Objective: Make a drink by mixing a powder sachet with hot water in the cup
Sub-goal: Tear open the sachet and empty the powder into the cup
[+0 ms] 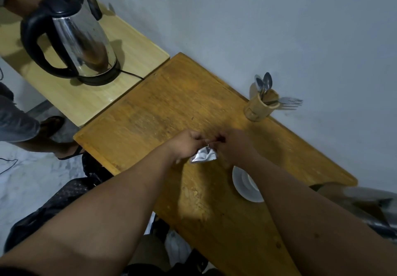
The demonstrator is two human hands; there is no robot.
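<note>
Both my hands pinch the top of a silver sachet (203, 156) over the middle of the wooden table (163, 108), left hand (186, 144) and right hand (234, 146) close together. The white cup (242, 184) sits just beneath my right wrist, near the table's right edge.

My silver sachet (203, 156), white cup (245, 184), orange-brown table (163, 112), steel kettle (71, 37) with black handle
</note>
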